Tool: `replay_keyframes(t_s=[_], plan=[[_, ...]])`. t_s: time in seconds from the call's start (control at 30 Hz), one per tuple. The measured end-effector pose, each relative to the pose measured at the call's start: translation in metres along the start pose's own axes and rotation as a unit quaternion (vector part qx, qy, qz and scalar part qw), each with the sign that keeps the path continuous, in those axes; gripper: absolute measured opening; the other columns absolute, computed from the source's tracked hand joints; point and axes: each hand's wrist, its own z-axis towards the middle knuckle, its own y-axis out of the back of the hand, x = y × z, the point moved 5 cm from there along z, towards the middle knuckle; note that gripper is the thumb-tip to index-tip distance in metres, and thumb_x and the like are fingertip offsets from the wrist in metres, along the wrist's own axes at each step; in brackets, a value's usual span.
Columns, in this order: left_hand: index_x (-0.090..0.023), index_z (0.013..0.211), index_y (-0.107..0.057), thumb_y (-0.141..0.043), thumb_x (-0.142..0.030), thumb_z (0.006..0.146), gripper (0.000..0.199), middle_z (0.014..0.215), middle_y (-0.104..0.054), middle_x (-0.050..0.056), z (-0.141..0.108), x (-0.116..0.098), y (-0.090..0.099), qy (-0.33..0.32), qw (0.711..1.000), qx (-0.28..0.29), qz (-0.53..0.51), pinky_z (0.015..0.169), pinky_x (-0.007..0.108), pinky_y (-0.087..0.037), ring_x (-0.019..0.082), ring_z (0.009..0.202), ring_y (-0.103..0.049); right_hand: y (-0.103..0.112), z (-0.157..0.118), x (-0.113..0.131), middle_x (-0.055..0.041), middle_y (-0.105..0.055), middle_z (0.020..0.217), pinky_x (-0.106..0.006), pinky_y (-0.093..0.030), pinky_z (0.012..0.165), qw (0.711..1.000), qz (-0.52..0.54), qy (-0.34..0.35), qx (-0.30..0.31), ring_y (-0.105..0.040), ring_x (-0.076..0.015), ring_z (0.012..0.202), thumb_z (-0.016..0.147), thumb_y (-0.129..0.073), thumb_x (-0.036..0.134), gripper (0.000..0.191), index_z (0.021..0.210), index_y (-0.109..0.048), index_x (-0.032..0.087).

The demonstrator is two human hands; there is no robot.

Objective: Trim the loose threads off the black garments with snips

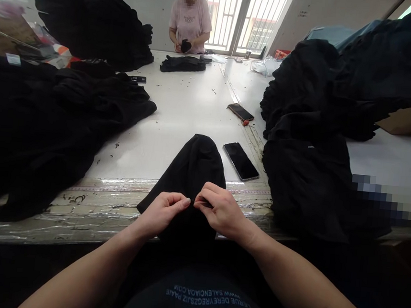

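Note:
A black knit garment (189, 172) lies on the white table (179, 123), its rounded end pointing away from me and its near end hanging over the table's front edge. My left hand (160, 213) pinches the cloth near the middle of the garment. My right hand (218, 210) pinches the same cloth just beside it, and the fingertips of both hands nearly meet. Part of the garment is hidden under my hands and in shadow below the edge.
Two smartphones (241, 161) (240, 112) lie to the right of the garment. Large heaps of black garments (38, 125) (307, 182) fill both sides, with another (90, 24) at far left. Across the table, a co-worker (190, 23) handles a small black item.

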Motion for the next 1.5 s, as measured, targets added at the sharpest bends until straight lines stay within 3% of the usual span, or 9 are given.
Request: replay_keyframes(t_s=[0.17, 0.3, 0.47, 0.6, 0.73, 0.8, 1.0, 1.17, 1.5], plan=[[-0.014, 0.071, -0.058, -0.063, -0.046, 0.079, 0.033, 0.059, -0.046, -0.004, 0.001, 0.007, -0.001, 0.014, 0.989, 0.019, -0.146, 0.049, 0.019, -0.029, 0.006, 0.051, -0.038, 0.026, 0.002, 0.006, 0.0000, -0.055, 0.072, -0.024, -0.044, 0.060, 0.993, 0.113, -0.019, -0.039, -0.053, -0.0119, 0.066, 0.088, -0.051, 0.018, 0.015, 0.073, -0.054, 0.019], [-0.013, 0.069, -0.057, -0.065, -0.043, 0.078, 0.032, 0.058, -0.044, -0.004, 0.002, 0.005, -0.006, 0.001, 0.981, 0.037, -0.188, 0.048, 0.018, -0.027, 0.005, 0.050, -0.036, 0.013, 0.003, 0.009, -0.0034, -0.057, 0.083, -0.023, -0.043, 0.059, 0.998, -0.042, 0.052, -0.015, -0.054, -0.0119, 0.067, 0.084, -0.052, 0.017, 0.010, 0.083, -0.062, 0.019], [-0.012, 0.070, -0.058, -0.062, -0.047, 0.079, 0.036, 0.060, -0.048, -0.002, 0.004, 0.006, -0.008, 0.015, 0.987, 0.018, -0.157, 0.048, 0.019, -0.029, 0.006, 0.051, -0.039, -0.011, 0.004, 0.010, -0.0047, -0.053, 0.076, -0.025, -0.033, 0.048, 0.965, -0.240, 0.098, 0.044, -0.046, -0.0134, 0.061, 0.079, -0.048, 0.013, 0.012, 0.073, -0.057, 0.015], [-0.013, 0.066, -0.054, -0.063, -0.048, 0.078, 0.038, 0.055, -0.042, -0.004, 0.007, 0.007, -0.004, 0.004, 0.992, -0.012, -0.128, 0.044, 0.018, -0.024, 0.005, 0.047, -0.034, 0.001, 0.008, 0.013, -0.0008, -0.048, 0.073, -0.023, -0.037, 0.052, 0.997, -0.022, 0.058, 0.054, -0.044, -0.0108, 0.060, 0.080, -0.047, 0.013, 0.010, 0.071, -0.047, 0.018], [-0.013, 0.066, -0.054, -0.065, -0.046, 0.077, 0.036, 0.056, -0.042, -0.005, 0.007, 0.006, -0.004, 0.004, 0.982, -0.011, -0.186, 0.045, 0.018, -0.026, 0.005, 0.047, -0.034, 0.027, 0.011, 0.010, 0.0009, -0.047, 0.072, -0.023, -0.040, 0.054, 0.981, 0.195, 0.009, 0.015, -0.044, -0.0097, 0.059, 0.090, -0.043, 0.021, 0.017, 0.074, -0.046, 0.019], [-0.013, 0.068, -0.055, -0.066, -0.045, 0.077, 0.035, 0.058, -0.044, -0.004, 0.006, 0.004, -0.004, 0.003, 0.977, -0.011, -0.214, 0.047, 0.017, -0.029, 0.005, 0.049, -0.036, 0.032, 0.012, 0.007, -0.0007, -0.053, 0.079, -0.024, -0.042, 0.058, 0.991, 0.132, -0.003, 0.028, -0.048, -0.0107, 0.064, 0.086, -0.054, 0.021, 0.006, 0.081, -0.054, 0.018], [-0.013, 0.066, -0.052, -0.064, -0.045, 0.078, 0.036, 0.058, -0.042, -0.004, 0.004, -0.004, -0.003, -0.015, 0.979, -0.017, -0.205, 0.047, 0.017, -0.029, 0.005, 0.050, -0.035, 0.022, 0.009, 0.003, -0.0034, -0.055, 0.091, -0.026, -0.046, 0.064, 0.994, -0.070, 0.030, 0.079, -0.052, -0.0122, 0.070, 0.079, -0.062, 0.016, 0.017, 0.096, -0.059, 0.017], [-0.014, 0.064, -0.049, -0.062, -0.047, 0.079, 0.038, 0.056, -0.038, -0.006, 0.003, -0.006, -0.004, -0.024, 0.987, -0.005, -0.157, 0.044, 0.017, -0.024, 0.005, 0.048, -0.030, 0.019, 0.008, 0.012, -0.0045, -0.056, 0.089, -0.025, -0.045, 0.060, 0.987, -0.114, 0.095, 0.068, -0.052, -0.0129, 0.069, 0.082, -0.059, 0.015, 0.015, 0.097, -0.061, 0.016], [-0.013, 0.073, -0.058, -0.061, -0.047, 0.080, 0.035, 0.058, -0.041, -0.004, 0.003, -0.002, -0.004, -0.003, 0.987, 0.029, -0.157, 0.045, 0.018, -0.025, 0.005, 0.049, -0.034, 0.014, 0.008, 0.013, -0.0028, -0.057, 0.085, -0.022, -0.043, 0.054, 0.988, -0.103, 0.095, 0.067, -0.050, -0.0102, 0.063, 0.082, -0.058, 0.013, 0.010, 0.089, -0.063, 0.017]])
